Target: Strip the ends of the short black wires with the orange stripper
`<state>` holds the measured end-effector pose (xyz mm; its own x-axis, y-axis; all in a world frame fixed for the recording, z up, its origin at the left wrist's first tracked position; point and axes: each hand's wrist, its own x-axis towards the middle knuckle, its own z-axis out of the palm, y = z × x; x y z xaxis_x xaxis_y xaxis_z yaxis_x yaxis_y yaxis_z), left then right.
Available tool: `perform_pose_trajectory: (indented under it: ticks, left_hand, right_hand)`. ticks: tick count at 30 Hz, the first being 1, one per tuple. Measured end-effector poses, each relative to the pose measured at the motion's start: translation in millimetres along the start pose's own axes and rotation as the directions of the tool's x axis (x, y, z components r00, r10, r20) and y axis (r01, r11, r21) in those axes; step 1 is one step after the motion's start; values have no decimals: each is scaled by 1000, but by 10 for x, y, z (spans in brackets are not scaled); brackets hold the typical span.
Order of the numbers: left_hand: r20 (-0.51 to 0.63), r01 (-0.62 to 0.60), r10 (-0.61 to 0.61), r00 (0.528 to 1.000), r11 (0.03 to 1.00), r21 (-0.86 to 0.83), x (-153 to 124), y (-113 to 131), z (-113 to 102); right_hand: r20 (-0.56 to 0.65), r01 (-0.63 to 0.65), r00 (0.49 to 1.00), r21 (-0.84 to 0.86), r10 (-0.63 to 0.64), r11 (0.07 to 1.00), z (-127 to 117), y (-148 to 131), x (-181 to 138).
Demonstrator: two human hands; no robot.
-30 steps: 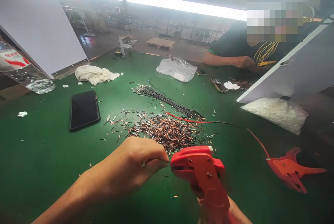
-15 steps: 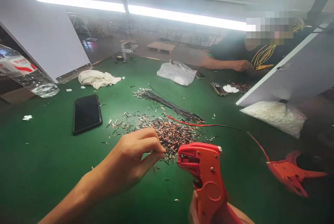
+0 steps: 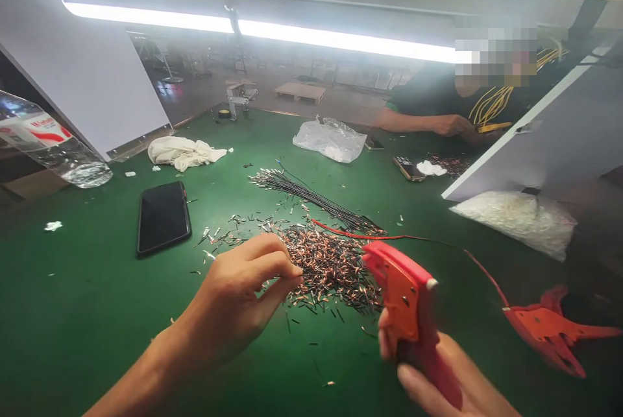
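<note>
My left hand (image 3: 243,294) is closed in a pinch on a thin black wire, most of it hidden by the fingers. My right hand (image 3: 428,371) is wrapped round the handle of a red and orange wire stripper (image 3: 406,300), tilted with its jaws toward the upper left. The stripper and the left fingertips are apart. Between and behind both hands lies a pile of wire offcuts (image 3: 326,261), black and copper-coloured. Beyond it rests a bundle of black wires (image 3: 311,196) with light, stripped-looking ends at the left.
A smartphone (image 3: 164,217) lies at the left, near a bottle (image 3: 48,141) and white cloth (image 3: 185,152). A red tool (image 3: 549,329) lies at the right, a red cord (image 3: 360,235) leading to it. A plastic bag (image 3: 331,139) is farther back. A co-worker's hand (image 3: 455,124) holds yellow wires.
My right hand has drawn the wire stripper right, away from the left fingers, and turned it. My left hand stays nearly in place, still pinching. The view has shifted slightly.
</note>
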<state>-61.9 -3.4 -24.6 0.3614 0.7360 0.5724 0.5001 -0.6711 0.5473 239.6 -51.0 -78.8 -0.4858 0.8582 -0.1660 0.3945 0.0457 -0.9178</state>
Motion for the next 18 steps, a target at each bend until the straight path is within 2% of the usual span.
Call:
perform_pose_trajectory:
  ticks: [1, 3, 4, 6, 9, 14, 18]
  left_hand:
    - [-21, 5, -4, 1000, 1000, 20, -4, -17, 9]
    - [-40, 14, -12, 999, 999, 51, -16, -55, 36]
    - [-38, 14, -12, 999, 998, 64, -23, -74, 52]
    - [-19, 2, -1, 1000, 996, 85, -43, -109, 85]
    - [12, -59, 58, 998, 987, 151, -74, -153, 127]
    - [53, -225, 220, 974, 929, 294, -78, -191, 170]
    - [67, -270, 263, 962, 909, 318, -84, -131, 271]
  right_hand:
    - [-143, 12, 989, -227, -46, 974, -62, 10, 28]
    - [-327, -35, 927, -562, -183, 826, -166, 61, 77]
    - [-364, -76, 901, -667, -235, 742, -200, 98, 93]
    - [-344, -110, 888, -801, -303, 588, -221, 174, 109]
    - [-245, -70, 910, -885, -333, 459, -127, 229, 111]
    - [-202, 7, 890, -890, -408, 457, 153, 185, 156]
    - [-209, 18, 872, -890, -443, 455, 266, 161, 227]
